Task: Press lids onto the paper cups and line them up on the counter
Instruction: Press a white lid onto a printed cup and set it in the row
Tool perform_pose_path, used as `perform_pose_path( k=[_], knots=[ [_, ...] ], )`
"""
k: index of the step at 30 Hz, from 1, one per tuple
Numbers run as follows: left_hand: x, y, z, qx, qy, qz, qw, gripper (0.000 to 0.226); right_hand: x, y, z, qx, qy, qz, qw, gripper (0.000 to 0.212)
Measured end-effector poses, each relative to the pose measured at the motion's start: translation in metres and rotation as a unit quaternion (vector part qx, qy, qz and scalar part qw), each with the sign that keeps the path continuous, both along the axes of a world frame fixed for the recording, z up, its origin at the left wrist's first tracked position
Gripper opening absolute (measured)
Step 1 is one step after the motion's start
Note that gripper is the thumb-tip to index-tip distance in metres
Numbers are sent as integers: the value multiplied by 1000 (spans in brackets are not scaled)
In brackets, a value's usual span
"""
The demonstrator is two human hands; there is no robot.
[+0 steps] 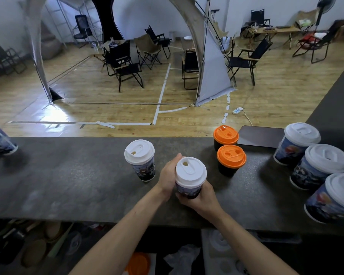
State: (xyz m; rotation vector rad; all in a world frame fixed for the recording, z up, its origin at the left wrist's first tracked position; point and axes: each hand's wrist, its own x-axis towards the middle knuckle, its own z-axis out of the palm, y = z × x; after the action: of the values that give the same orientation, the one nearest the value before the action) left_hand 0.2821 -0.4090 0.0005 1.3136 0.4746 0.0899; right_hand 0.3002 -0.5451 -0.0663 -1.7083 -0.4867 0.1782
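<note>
Head view: dark speckled stone counter (pixel 77 175) carrying lidded cups.
Held cup: printed blue paper cup with white plastic lid (pixel 191 173), mid-counter, lid seated.
Left hand (pixel 168 175): fingers curled round the cup's 9 o'clock side.
Right hand (pixel 202 197): wrapped round its lower wall at 5 o'clock.
Neighbours: second white-lidded printed cup (pixel 140 159) at 10 o'clock; two orange-lidded black cups (pixel 231 157) at 2 o'clock; row of three white-lidded cups (pixel 326 161) at 3 o'clock.

Bare counter (pixel 68 175) left; lidded cups (pixel 324 165) right.
</note>
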Motion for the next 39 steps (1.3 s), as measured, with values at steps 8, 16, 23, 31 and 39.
perform_pose_path(
  k=[8,16,23,31,39],
  knots=[
    [1,3,8,15,17,-35,999,43,3,-3,2,-9,11,-7,1000,85],
    [-5,-13,0,39,-14,78,996,42,1,-1,0,7,7,-24,1000,83],
    [9,6,-3,9,-4,-2,1000,41,5,-3,-1,13,9,16,1000,86],
    [10,-9,20,-5,24,45,999,32,11,-15,16,22,129,49,990,64],
    [5,11,111,60,-135,-109,983,65,-9,-2,119,212,298,112,924,62]
  ],
)
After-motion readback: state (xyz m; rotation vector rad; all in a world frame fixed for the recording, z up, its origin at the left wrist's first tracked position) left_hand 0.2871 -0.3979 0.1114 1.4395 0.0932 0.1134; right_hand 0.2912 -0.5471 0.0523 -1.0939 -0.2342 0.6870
